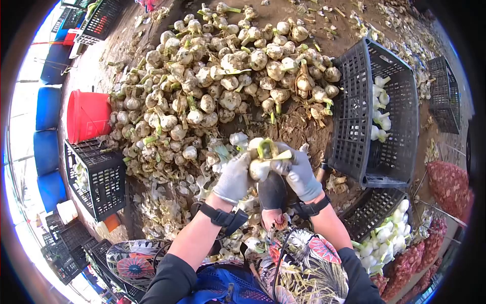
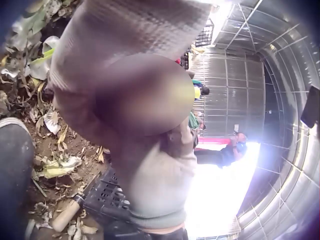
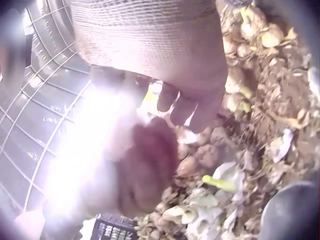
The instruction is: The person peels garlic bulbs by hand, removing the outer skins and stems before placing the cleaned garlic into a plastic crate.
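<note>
Both hands wear pale, dirt-stained gloves and meet in front of the body in the head view. The left hand (image 1: 234,177) grips garlic bulbs (image 1: 260,170) from the left side. From the right, the right hand (image 1: 302,176) holds the same cluster, its fingers curled round the cut green stems. How many bulbs lie between the hands is hard to tell. In the left wrist view a blurred patch covers what the gloved hand (image 2: 125,45) holds. Glare hides part of the grip below the glove (image 3: 155,45) in the right wrist view.
A large heap of soiled garlic (image 1: 202,81) lies ahead. To the right stand a black crate (image 1: 354,111) with a few clean bulbs and another crate (image 1: 372,215) beside many white bulbs. A red bucket (image 1: 88,116) and a black crate (image 1: 104,182) are at left.
</note>
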Demonstrator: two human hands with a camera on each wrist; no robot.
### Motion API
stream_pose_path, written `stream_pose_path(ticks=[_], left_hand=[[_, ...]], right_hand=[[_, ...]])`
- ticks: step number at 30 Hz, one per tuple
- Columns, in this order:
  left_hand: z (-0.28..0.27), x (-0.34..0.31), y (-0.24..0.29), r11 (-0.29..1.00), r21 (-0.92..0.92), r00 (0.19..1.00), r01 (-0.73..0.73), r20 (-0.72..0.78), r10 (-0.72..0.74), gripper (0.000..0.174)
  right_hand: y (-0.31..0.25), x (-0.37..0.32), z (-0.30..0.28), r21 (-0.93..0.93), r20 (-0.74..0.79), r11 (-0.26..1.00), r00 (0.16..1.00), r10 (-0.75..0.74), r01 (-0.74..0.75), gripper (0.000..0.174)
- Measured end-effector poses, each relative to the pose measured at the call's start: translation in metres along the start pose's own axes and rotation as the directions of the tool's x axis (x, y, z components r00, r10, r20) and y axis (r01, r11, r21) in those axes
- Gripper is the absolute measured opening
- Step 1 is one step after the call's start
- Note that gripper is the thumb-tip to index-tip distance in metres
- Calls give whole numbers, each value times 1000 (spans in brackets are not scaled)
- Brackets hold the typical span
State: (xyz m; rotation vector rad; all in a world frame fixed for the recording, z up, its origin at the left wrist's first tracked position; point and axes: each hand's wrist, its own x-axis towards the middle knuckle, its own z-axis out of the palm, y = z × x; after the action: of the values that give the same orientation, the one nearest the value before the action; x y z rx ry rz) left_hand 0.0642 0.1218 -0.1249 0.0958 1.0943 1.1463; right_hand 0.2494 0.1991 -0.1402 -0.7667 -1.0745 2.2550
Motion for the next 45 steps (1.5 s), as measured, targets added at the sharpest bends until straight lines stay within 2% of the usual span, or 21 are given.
stream_pose_path(ticks=[2, 4, 5, 6, 8, 12, 14, 15, 18, 19, 20, 23, 26, 28, 34, 36, 38, 39, 40, 43, 45], left_hand=[[20, -9, 24, 971, 189, 957, -149, -218, 190, 32], [23, -19, 29, 865, 383, 866, -324, -247, 434, 29], [35, -36, 41, 830, 464, 873, -311, -206, 442, 27], [45, -55, 51, 787, 540, 880, -297, -165, 445, 25], [37, -88, 41, 681, 653, 873, -331, -62, 484, 16], [25, -103, 38, 574, 777, 884, -261, -46, 465, 24], [17, -82, 34, 115, 939, 859, -323, 240, 452, 37], [21, -70, 32, 50, 950, 846, -310, 251, 470, 45], [33, -42, 39, 270, 930, 963, -250, 210, 169, 35], [39, -38, 33, 451, 856, 966, -255, 210, 148, 29], [48, -39, 30, 454, 853, 966, -257, 212, 148, 29], [67, -65, 13, 39, 708, 704, -705, 694, 151, 12], [47, -67, 0, 78, 869, 869, -488, 475, 139, 10], [35, -55, 5, -48, 956, 914, -288, 290, 285, 9], [59, -41, 21, 240, 918, 888, -315, 196, 415, 14], [55, -35, 9, 273, 924, 892, -269, 132, 432, 15], [28, -21, -23, 552, 814, 983, -180, 137, 119, 19], [34, -31, -5, 284, 936, 977, -209, 188, 100, 24], [27, -32, -5, 285, 935, 977, -210, 188, 100, 24], [5, -30, -16, 201, 953, 949, -227, 170, 266, 32], [4, -28, -3, 183, 970, 966, -161, 118, 228, 31]], right_hand=[[2, -2, 5, -23, -54, 993, 992, -117, 116, 49], [-26, 3, 18, 123, -393, 992, 918, 60, -12, 42], [-27, 3, 8, 45, -398, 999, 917, 2, 17, 36], [-22, 4, -10, -365, -389, 931, 912, -129, -24, 34], [10, 13, -34, 166, -563, 984, 826, 38, 68, 30], [9, 11, -33, 308, -626, 945, 771, 115, 110, 28], [-6, 9, -8, 339, -509, 940, 847, 156, 31, 30], [-12, 9, 1, 337, -458, 941, 875, 159, 6, 32], [-4, 5, -6, -49, -386, 984, 912, 139, -171, 35], [26, 7, -24, -129, -301, 984, 941, -156, 122, 33], [16, 8, -16, -133, -303, 984, 940, -155, 120, 33], [5, 26, -9, 377, -652, 926, 701, 289, -32, 20], [10, 22, -22, 322, -646, 946, 736, 201, 24, 20], [0, 22, -9, 80, -702, 989, 697, 144, -124, 28], [-17, 15, 0, 36, -619, 989, 773, 137, -146, 35], [-24, 12, -1, 126, -528, 984, 848, -42, 127, 34], [-39, -4, -37, 405, -457, 869, 886, -76, 284, 35], [-70, 2, -31, 600, -211, 672, 897, -389, 433, 44], [-101, 7, -41, 710, 82, 627, 847, -525, 320, 40], [-98, 40, -49, 475, -369, 748, 877, -308, 464, 49], [-70, 68, -65, -163, -418, 978, 889, -185, 127, 37]])
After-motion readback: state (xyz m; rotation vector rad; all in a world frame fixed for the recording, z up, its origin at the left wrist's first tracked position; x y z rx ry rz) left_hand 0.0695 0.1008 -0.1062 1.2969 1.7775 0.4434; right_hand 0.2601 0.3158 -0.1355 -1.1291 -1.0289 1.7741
